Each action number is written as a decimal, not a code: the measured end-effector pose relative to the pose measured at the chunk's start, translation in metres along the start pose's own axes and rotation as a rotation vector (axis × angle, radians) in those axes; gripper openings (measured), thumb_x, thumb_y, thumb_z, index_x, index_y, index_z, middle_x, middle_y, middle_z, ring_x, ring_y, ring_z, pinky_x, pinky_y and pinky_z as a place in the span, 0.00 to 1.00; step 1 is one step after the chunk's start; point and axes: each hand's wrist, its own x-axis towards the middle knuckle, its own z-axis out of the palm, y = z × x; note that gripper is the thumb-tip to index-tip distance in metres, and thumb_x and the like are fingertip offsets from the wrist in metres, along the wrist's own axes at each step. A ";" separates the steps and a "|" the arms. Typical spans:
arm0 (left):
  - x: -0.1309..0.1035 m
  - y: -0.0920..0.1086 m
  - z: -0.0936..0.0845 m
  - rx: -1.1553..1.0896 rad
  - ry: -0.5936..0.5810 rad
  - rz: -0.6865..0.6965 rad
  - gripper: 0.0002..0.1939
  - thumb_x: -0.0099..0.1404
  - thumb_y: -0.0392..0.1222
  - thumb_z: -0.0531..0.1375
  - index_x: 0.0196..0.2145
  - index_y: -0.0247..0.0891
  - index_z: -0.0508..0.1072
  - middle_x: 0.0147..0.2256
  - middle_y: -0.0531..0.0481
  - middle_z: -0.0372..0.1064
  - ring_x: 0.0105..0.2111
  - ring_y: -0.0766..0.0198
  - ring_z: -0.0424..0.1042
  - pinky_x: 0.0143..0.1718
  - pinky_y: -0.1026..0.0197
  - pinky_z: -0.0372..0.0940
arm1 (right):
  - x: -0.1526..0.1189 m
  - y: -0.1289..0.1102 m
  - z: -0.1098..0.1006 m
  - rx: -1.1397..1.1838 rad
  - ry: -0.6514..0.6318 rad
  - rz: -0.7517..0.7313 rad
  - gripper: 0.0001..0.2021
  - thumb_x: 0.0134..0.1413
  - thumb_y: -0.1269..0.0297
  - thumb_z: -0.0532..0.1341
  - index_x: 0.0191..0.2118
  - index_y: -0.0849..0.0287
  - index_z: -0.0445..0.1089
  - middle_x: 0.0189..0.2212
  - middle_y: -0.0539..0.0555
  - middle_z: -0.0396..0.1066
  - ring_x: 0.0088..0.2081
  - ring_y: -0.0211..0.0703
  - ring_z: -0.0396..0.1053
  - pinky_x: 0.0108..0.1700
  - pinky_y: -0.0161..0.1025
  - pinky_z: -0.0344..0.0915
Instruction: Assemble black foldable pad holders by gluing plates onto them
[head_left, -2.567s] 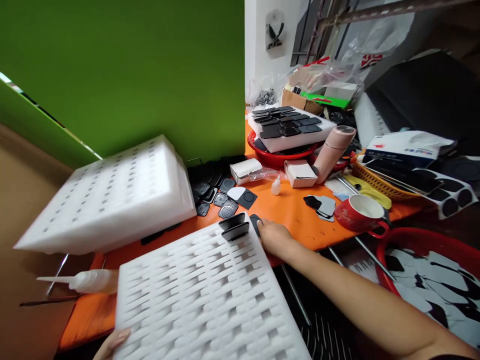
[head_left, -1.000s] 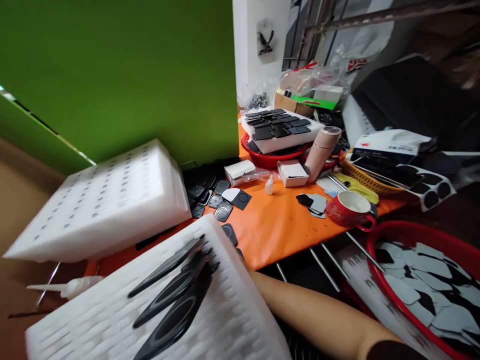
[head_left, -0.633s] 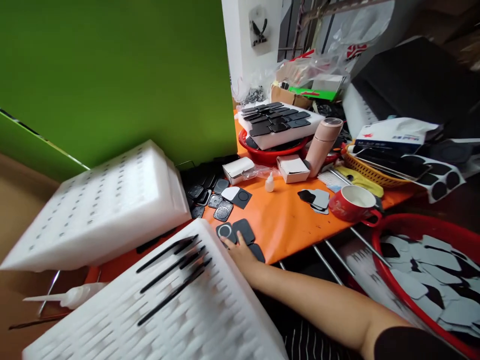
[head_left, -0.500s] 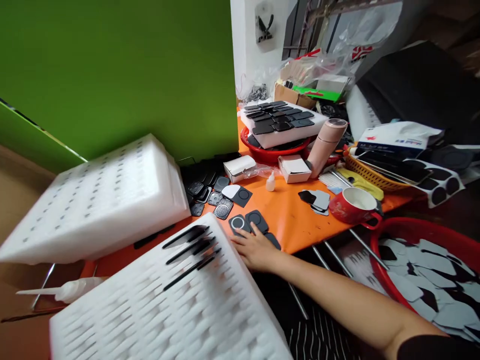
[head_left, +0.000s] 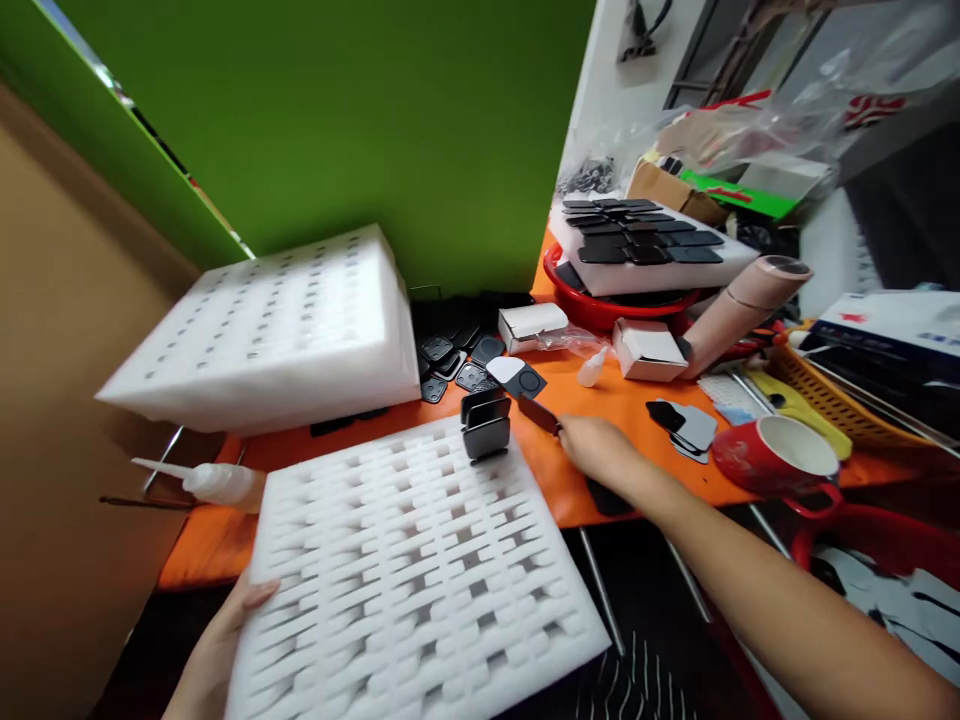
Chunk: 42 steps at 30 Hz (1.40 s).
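Note:
My left hand point(head_left: 225, 640) grips the left edge of a white slotted foam tray point(head_left: 390, 580), its thumb on the top face. Several black plates point(head_left: 486, 425) stand upright in slots at the tray's far right corner. Just right of them, my right hand point(head_left: 596, 450) is closed on a dark flat plate point(head_left: 538, 413), held tilted above the orange table point(head_left: 562, 490). Another dark plate point(head_left: 606, 497) lies on the table below my right wrist, partly hidden by the arm.
A white foam block point(head_left: 330, 350) stands at the back left, near a white nozzle bottle point(head_left: 221, 483). Black pads point(head_left: 450, 360), a small dropper bottle point(head_left: 592, 368), white boxes point(head_left: 649, 350), a pink flask point(head_left: 742, 310) and a red mug point(head_left: 776, 455) occupy the table.
My right hand has lifted a dark plate off the table. My left hand has come into view on the tray's edge. The tray is turned and the camera view has shifted left.

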 end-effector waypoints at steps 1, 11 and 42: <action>0.002 0.002 0.001 0.071 0.017 0.056 0.31 0.46 0.40 0.65 0.50 0.47 0.69 0.47 0.54 0.73 0.52 0.42 0.64 0.50 0.49 0.63 | -0.002 0.007 -0.005 0.056 0.019 0.005 0.12 0.55 0.69 0.51 0.37 0.64 0.71 0.32 0.64 0.74 0.35 0.56 0.73 0.37 0.49 0.67; 0.041 0.014 -0.003 1.036 0.285 0.819 0.29 0.57 0.45 0.56 0.57 0.46 0.59 0.62 0.51 0.49 0.61 0.47 0.50 0.60 0.43 0.47 | -0.043 -0.019 0.013 1.123 0.075 -0.213 0.09 0.46 0.59 0.65 0.34 0.55 0.74 0.34 0.52 0.76 0.38 0.48 0.72 0.43 0.45 0.69; 0.011 -0.012 0.173 1.621 -0.578 1.601 0.40 0.49 0.23 0.48 0.61 0.39 0.52 0.59 0.45 0.58 0.56 0.58 0.60 0.55 0.45 0.56 | -0.022 -0.022 0.021 0.544 0.115 -0.511 0.12 0.61 0.61 0.51 0.36 0.56 0.71 0.32 0.54 0.72 0.36 0.43 0.69 0.40 0.38 0.64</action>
